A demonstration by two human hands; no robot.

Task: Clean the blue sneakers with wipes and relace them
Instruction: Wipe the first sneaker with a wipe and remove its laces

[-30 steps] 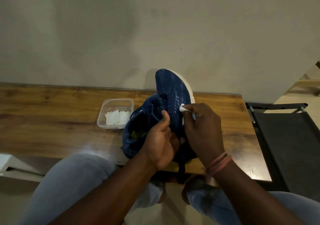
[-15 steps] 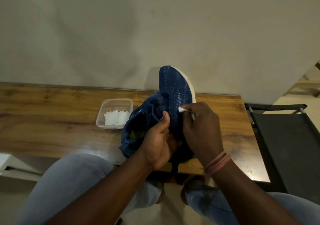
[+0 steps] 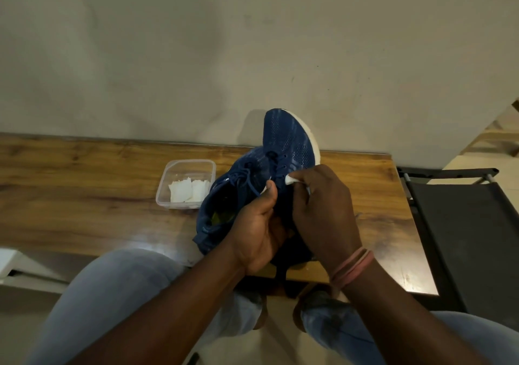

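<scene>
A blue sneaker (image 3: 286, 143) with a white sole stands toe-up over the wooden table (image 3: 84, 196), held between both hands. My left hand (image 3: 258, 232) grips its heel and tongue area, thumb pressed near the blue lace (image 3: 248, 180). My right hand (image 3: 323, 210) pinches a small white wipe (image 3: 290, 180) against the sneaker's side by the eyelets. A second blue sneaker (image 3: 222, 207) lies on the table just left of the held one, opening toward me.
A clear plastic tub (image 3: 185, 168) with folded white wipes sits on the table left of the sneakers. A dark folding chair (image 3: 463, 224) stands to the right of the table. The wall runs right behind the table. My knees are below the table's near edge.
The held sneaker has tilted slightly to the right and my right hand with the wipe has slid a little lower along its side. My left hand keeps its grip.
</scene>
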